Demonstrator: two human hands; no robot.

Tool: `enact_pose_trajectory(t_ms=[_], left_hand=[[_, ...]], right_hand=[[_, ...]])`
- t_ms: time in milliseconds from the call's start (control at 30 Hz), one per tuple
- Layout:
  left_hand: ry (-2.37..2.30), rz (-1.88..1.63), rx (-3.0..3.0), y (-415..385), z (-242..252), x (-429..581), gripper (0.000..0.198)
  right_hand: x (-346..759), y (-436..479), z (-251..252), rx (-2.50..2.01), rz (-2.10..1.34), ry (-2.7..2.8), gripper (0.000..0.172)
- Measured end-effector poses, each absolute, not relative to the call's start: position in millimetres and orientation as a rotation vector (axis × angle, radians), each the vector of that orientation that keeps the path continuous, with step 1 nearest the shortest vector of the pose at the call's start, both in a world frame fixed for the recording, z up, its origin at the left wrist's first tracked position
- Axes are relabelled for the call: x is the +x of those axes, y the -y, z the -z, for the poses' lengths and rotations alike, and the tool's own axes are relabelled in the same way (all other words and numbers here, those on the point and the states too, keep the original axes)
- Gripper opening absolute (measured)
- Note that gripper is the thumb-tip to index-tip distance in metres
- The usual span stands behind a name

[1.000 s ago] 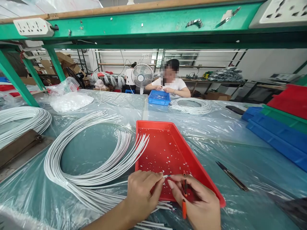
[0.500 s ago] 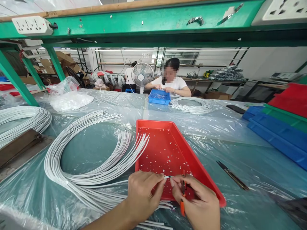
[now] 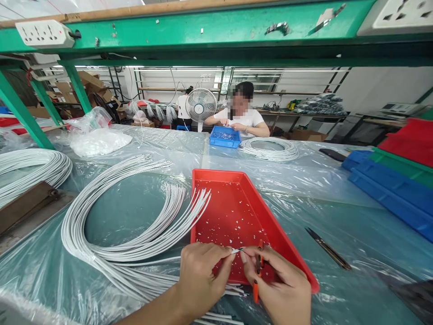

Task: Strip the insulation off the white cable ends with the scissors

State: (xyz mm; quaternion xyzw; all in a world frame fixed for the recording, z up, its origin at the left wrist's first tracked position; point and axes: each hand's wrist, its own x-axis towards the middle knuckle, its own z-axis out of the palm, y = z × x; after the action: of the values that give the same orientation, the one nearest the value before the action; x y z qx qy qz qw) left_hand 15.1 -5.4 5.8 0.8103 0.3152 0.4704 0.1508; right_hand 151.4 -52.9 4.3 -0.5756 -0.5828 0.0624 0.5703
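Over film-covered bench (image 3: 341, 212) and just above red plastic tray (image 3: 267, 221), hold white cable end (image 3: 235, 251) clamped in left hand (image 3: 203, 269), thumb to forefinger near dark tip (image 3: 241, 249), steadying that tip lightly with right hand (image 3: 283, 280) while clasping orange-handled tool (image 3: 256, 290) within same hand.

The left forearm (image 3: 158, 301) slants in from the near edge, rising to the right, with the wrist almost straight. The left hand (image 3: 204, 266) lies knuckles up, thumb and forefinger drawn together at their tips. Just to its right, the right hand (image 3: 280, 280) faces it, fingers bent, thumb and forefinger reaching left in a narrow pinch; whether those two tips quite meet is hard to tell.
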Motion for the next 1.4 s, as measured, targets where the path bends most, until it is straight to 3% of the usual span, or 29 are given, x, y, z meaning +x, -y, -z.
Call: enact_pose_trajectory(t_ms=[233,500,700,800,933,1067,1400], left_hand=[[-0.890,-1.272,2.346,5.7,-9.5,14.2,0.012],[-0.854,-1.102,2.115,0.6,-16.1,11.7,0.018],[-0.941,-1.136,1.968,4.4,-17.8,12.4,0.019],[-0.963,-1.232,1.962,3.9,-18.1,10.9,0.016],[-0.955,-1.483,2.059,0.9,-16.0,8.3,0.013],[-0.905,-1.573,2.205,-1.8,-13.2,7.7,0.013],[-0.877,-1.621,2.294,-1.7,-9.6,9.0,0.012]], right_hand=[[153.7,50.5,-4.4,-1.354,-0.041,1.472,0.015],[173.4,38.8,-16.6,-1.114,0.367,1.919,0.022],[189.2,27.3,-16.0,-0.897,0.690,2.238,0.008],[176.1,27.7,-12.0,-0.980,0.414,1.981,0.013],[154.1,32.8,-7.6,-1.274,-0.381,1.312,0.012],[146.8,32.5,-10.7,-1.227,-1.088,0.873,0.022],[137.8,29.2,-15.8,-1.027,-1.391,0.613,0.020]])
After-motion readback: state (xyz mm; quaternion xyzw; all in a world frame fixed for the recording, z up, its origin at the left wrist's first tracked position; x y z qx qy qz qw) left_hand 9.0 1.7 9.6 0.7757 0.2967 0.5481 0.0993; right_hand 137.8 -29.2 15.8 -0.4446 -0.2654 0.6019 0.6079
